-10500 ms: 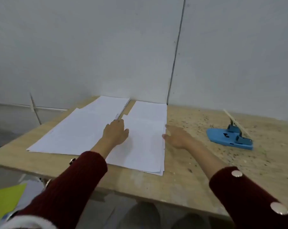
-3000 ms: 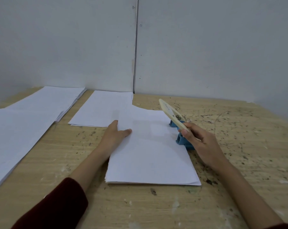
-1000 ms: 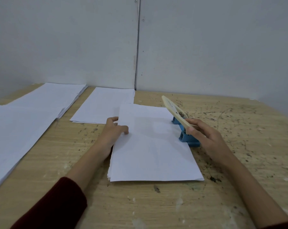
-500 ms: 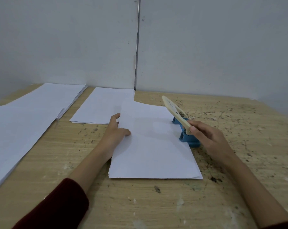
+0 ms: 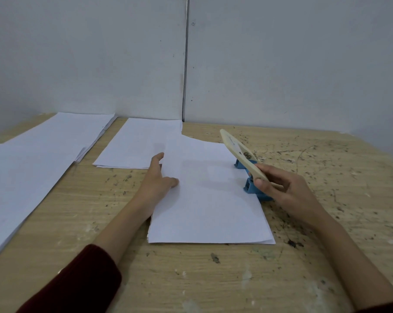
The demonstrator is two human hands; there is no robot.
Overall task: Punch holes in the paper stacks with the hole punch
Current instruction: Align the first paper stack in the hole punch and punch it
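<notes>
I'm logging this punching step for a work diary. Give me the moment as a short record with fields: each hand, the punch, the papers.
left hand: rests on the left edge of the paper stack, thumb on top
right hand: holds the cream lever, which is raised
hole punch: blue, at the stack's right edge
other stack: behind, by the wall
loose sheets: far left
table: wooden, speckled

Scuffed wooden table (image 5: 326,168), grey walls (image 5: 78,53)

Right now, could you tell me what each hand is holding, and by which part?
The right hand grips the hole punch by its lever's near end. The left hand holds nothing; it rests on the paper stack.
</notes>
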